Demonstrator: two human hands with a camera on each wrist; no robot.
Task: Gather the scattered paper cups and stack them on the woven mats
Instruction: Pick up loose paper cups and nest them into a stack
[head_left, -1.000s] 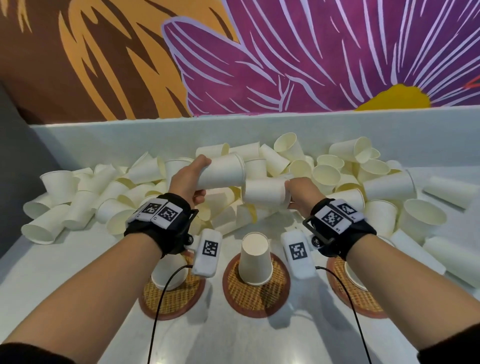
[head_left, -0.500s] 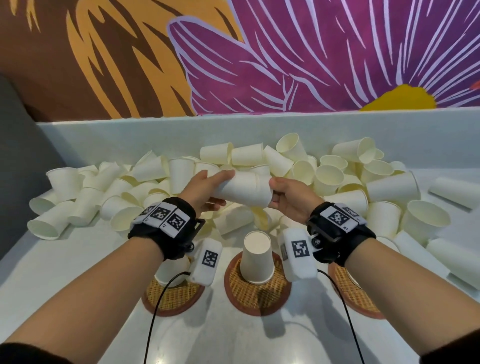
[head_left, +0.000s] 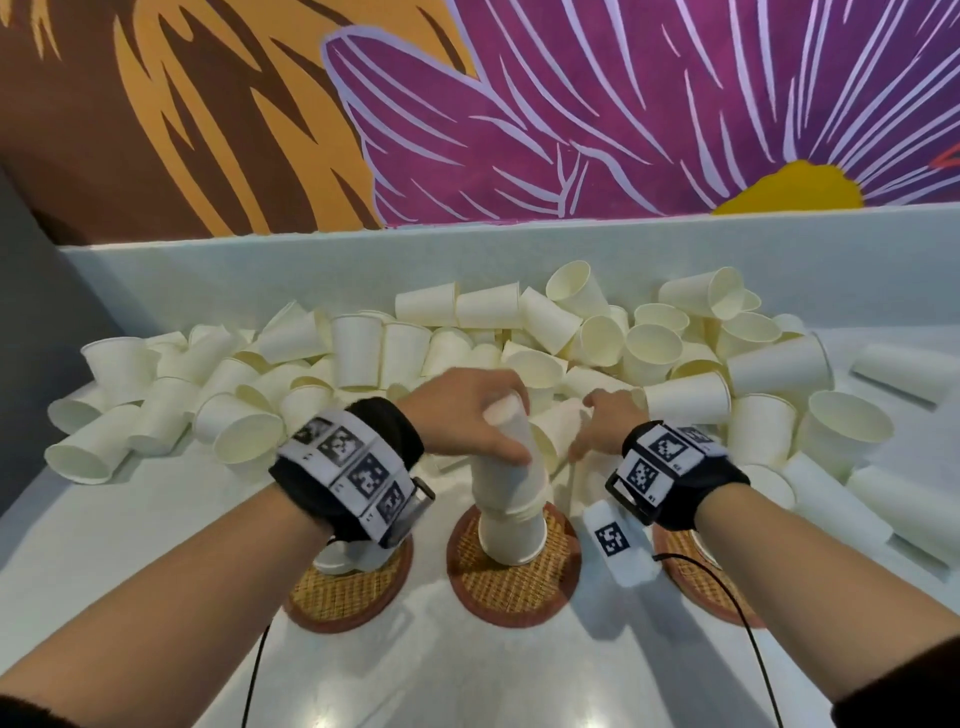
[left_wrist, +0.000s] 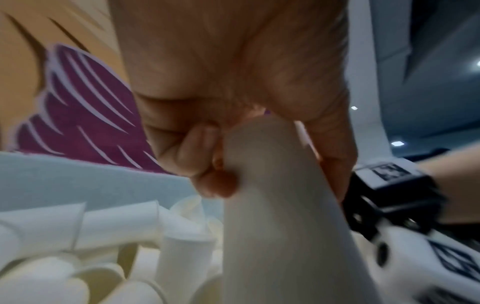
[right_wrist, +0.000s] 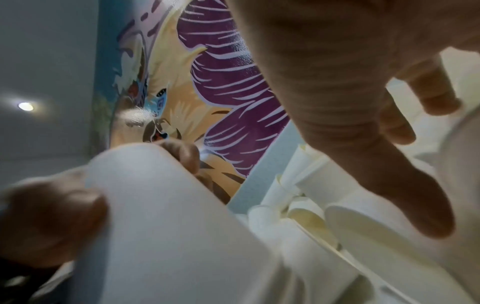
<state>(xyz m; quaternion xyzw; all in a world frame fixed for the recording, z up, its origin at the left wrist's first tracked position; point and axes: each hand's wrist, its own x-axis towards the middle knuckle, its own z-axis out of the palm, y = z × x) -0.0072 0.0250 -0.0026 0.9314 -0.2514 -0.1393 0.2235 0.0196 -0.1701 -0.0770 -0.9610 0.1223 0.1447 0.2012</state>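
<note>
Three round woven mats lie near the front edge: left mat (head_left: 343, 595), middle mat (head_left: 514, 595), right mat (head_left: 691, 574). A stack of upside-down white paper cups (head_left: 511, 499) stands on the middle mat. My left hand (head_left: 498, 431) grips its top from above, fingers and thumb curled round the top cup (left_wrist: 259, 195). My right hand (head_left: 587, 426) hovers just right of the stack with fingers spread and holds nothing (right_wrist: 389, 144). A single cup (head_left: 345, 556) sits on the left mat, partly hidden by my left wrist.
A big pile of loose paper cups (head_left: 519, 338) fills the back of the white table, from the left edge to the far right. A low white wall (head_left: 311, 280) runs behind it. Cables hang from both wrist cameras over the near table.
The nested cups that both hands held sideways over the pile now stand upside down on the middle mat's cup. My right hand has let go and spread its fingers.
</note>
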